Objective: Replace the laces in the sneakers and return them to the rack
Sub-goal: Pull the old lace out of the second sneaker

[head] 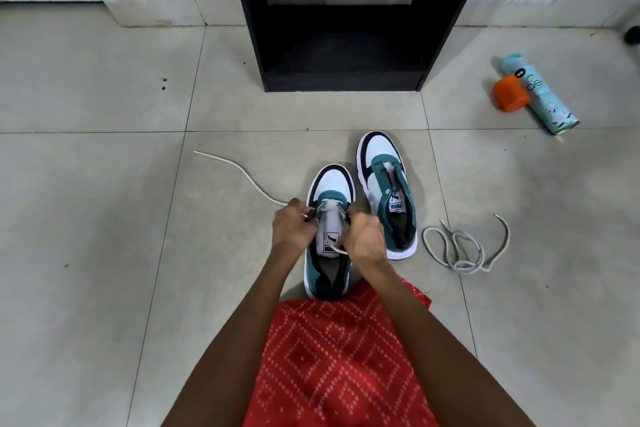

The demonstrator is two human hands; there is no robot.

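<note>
Lacing is at the lowest eyelets of the near sneaker (329,184), which stands mid-floor, toe toward the rack (257,45) and heel against the person's red cloth (339,357). The left hand (292,222) pinches the lace (242,172) at the left eyelet row with curled fingers. The right hand (363,236) is closed round the other end, which crosses the tongue. Only the first crossing near the toe looks threaded.

To do this step well, I would even up the two ends before going higher. The left side trails far out over the floor (104,218) toward its left edge, while the right end looks short. Keep the lace flat, feed each tip through one eyelet at a time, and snug every crossing.

The far sneaker (381,152) sits just beside the first on its right, unlaced. Its lace, the spare lace (464,268), lies looped near its heel, and those tangled loops may need shaking out.

The rack stands at the floor's far edge with its bottom shelf open. A can (543,100) and an orange cap (510,94) lie touching, well off to the right, out of the way.
</note>
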